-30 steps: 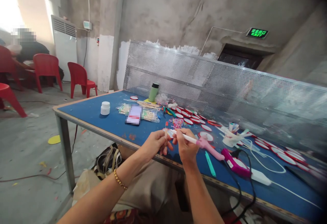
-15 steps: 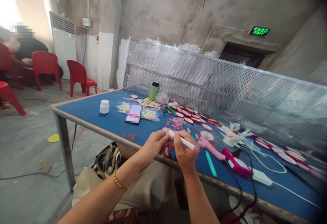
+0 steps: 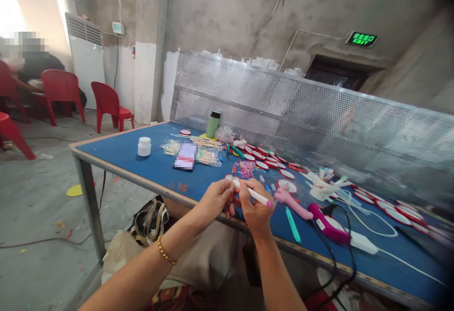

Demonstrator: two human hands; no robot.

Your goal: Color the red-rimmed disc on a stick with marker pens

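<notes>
My right hand [image 3: 256,209] is closed around a white marker pen with a pink end [image 3: 256,195], its tip pointing left toward my left hand. My left hand [image 3: 214,198] pinches a small flat stick with a red tip [image 3: 233,171]; most of the stick is hidden by my fingers. Both hands hover over the near edge of the blue table [image 3: 142,166]. A gold bracelet [image 3: 166,252] sits on my left wrist.
On the table lie a pink glue gun [image 3: 292,205], a magenta tool with a black cord [image 3: 328,228], a teal pen [image 3: 292,225], several red-rimmed discs [image 3: 264,159], stick bundles [image 3: 205,157], a white jar [image 3: 144,146], a green bottle [image 3: 213,124]. A perforated metal screen [image 3: 283,112] backs it. Red chairs [image 3: 109,105] and a seated person are far left.
The camera has tilted slightly. My hands have stayed together at the table edge; the pen has shifted a little lower and the stick now shows less above my left fingers.
</notes>
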